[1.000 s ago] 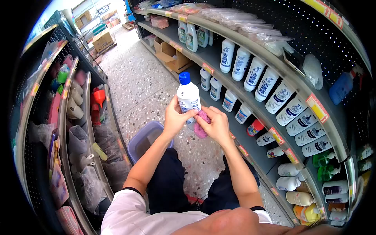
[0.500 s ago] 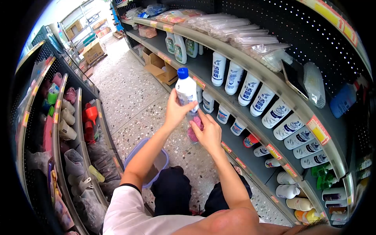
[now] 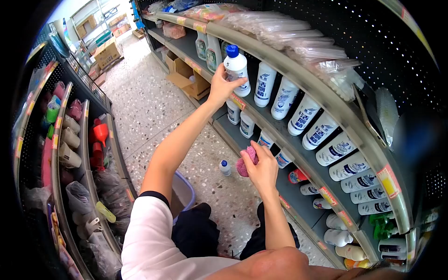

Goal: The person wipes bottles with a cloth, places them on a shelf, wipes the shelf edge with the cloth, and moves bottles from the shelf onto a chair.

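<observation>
My left hand [image 3: 221,87] is wrapped round a white bottle with a blue cap [image 3: 236,70], held upright at the edge of the middle shelf [image 3: 261,122], left of a row of similar white bottles [image 3: 264,85]. Lower and to the right, my right hand [image 3: 262,169] pinches a pink cloth or sponge [image 3: 246,162] in front of the lower shelf. Another small white bottle with a blue cap [image 3: 225,168] stands on the floor below my hands.
A purple basin [image 3: 190,189] sits on the floor by my left leg. Left shelves hold cups [image 3: 70,156], a red funnel [image 3: 101,132] and bagged goods. An open cardboard box [image 3: 189,80] rests on the right unit; plastic packs [image 3: 280,32] lie on its top shelf.
My left hand has carried the bottle up and right to the shelf, away from my right hand. The pink cloth, still in my right hand, is apart from the bottle. The floor bottle now shows clearly.
</observation>
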Available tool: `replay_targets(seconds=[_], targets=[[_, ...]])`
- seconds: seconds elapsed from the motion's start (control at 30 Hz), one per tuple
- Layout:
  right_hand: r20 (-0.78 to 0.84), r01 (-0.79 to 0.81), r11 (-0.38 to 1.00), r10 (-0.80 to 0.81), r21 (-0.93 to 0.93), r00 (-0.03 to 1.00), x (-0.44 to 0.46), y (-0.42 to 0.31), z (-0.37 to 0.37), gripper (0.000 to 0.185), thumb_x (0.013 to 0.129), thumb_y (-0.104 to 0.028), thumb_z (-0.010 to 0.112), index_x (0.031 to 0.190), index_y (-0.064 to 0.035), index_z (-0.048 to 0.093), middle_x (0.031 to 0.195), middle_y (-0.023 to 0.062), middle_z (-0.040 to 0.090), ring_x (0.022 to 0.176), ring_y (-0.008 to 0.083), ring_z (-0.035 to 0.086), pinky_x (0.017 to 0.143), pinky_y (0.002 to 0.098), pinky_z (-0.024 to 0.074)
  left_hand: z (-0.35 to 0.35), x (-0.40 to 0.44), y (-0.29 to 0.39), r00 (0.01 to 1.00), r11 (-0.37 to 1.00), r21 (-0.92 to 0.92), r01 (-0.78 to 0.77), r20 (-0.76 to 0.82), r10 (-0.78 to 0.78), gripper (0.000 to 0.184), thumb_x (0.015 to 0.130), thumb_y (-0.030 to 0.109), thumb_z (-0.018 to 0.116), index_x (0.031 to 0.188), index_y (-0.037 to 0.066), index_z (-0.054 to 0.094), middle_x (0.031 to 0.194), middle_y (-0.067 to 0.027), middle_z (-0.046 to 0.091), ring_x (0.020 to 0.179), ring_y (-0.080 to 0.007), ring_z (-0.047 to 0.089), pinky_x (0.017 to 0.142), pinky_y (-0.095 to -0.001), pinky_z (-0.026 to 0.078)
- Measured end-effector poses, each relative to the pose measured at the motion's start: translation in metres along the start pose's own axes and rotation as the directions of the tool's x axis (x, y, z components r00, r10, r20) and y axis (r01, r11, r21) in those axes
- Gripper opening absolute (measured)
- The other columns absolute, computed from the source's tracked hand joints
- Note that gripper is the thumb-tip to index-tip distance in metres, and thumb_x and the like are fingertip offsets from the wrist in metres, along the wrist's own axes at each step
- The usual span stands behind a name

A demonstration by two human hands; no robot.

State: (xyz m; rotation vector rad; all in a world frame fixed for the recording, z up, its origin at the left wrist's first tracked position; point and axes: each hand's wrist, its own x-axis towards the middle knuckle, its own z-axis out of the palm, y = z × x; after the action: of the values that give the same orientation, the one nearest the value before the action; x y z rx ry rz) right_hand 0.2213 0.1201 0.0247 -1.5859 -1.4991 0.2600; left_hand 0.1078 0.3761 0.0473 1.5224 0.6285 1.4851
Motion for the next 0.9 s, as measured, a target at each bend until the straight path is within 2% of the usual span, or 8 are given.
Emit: replay_targets(seconds=[0.17,0.27,0.47,0.57,0.7,0.9], targets=[[0.043,-0.064,0.998,0.065,-0.028,0.997,-0.002,-0.003,-0.006,0.041,0.081,-0.027,0.073,0.109,0.0008,0.067,0.088,0.0153,0.065,0.078,0.0328,0.064,0.069,0.0380,0.0501,0.005,0.011,-0.024,1.000,1.000,-0.023,-0.002,-0.014,0.001,0.062,0.073,0.008,0.082,0.123,0.003,0.047,0.114,-0.0097,0.061,0.105,-0.0191,0.060,0.089,-0.0347,0.049],[0.000,0.021,0.999,-0.021,-0.032,1.000,-0.006,0.004,-0.005,0.040,0.083,-0.032,0.070,0.111,-0.0035,0.066,0.086,0.0121,0.063,0.074,0.0332,0.065,0.065,0.0418,0.0520,0.012,0.012,-0.026,0.998,1.000,0.008,0.020,-0.060,-0.019,0.059,0.073,0.006,0.081,0.122,0.003,0.047,0.111,-0.0092,0.062,0.102,-0.0186,0.061,0.087,-0.0346,0.050],[0.041,0.009,0.998,-0.006,-0.057,0.999,-0.009,0.004,-0.004,0.040,0.083,-0.034,0.070,0.111,-0.0056,0.066,0.088,0.0110,0.063,0.074,0.0339,0.066,0.064,0.0428,0.0528,0.015,0.023,-0.063,0.991,0.997,0.042,0.070,-0.114,-0.065,0.059,0.072,0.007,0.081,0.121,0.002,0.048,0.108,-0.0099,0.063,0.097,-0.0187,0.063,0.084,-0.0335,0.051],[0.040,0.003,0.998,-0.001,-0.061,0.999,-0.009,-0.001,-0.006,0.038,0.080,-0.026,0.074,0.108,-0.0020,0.067,0.083,0.0120,0.063,0.071,0.0306,0.063,0.064,0.0376,0.0502,0.017,0.035,-0.063,0.993,0.993,0.083,0.088,-0.083,-0.081,0.057,0.072,0.007,0.081,0.119,0.001,0.050,0.106,-0.0103,0.064,0.096,-0.0189,0.064,0.083,-0.0331,0.051],[0.045,0.014,0.998,-0.011,-0.069,0.999,-0.010,0.003,-0.004,0.038,0.080,-0.026,0.074,0.109,-0.0024,0.067,0.081,0.0115,0.062,0.070,0.0304,0.063,0.063,0.0376,0.0501,0.025,0.053,-0.065,0.992,0.975,0.194,0.104,-0.094,-0.087,0.053,0.068,0.012,0.084,0.113,-0.001,0.058,0.104,-0.0117,0.068,0.094,-0.0189,0.065,0.083,-0.0334,0.051],[0.061,0.018,0.998,-0.014,-0.066,0.998,-0.011,0.002,-0.005,0.039,0.081,-0.029,0.072,0.110,-0.0039,0.066,0.084,0.0115,0.062,0.071,0.0325,0.063,0.063,0.0402,0.0507,0.026,0.077,-0.083,0.990,0.959,0.251,0.135,-0.062,-0.123,0.058,0.064,0.017,0.085,0.112,-0.003,0.059,0.104,-0.0135,0.068,0.094,-0.0202,0.065,0.082,-0.0332,0.052]])
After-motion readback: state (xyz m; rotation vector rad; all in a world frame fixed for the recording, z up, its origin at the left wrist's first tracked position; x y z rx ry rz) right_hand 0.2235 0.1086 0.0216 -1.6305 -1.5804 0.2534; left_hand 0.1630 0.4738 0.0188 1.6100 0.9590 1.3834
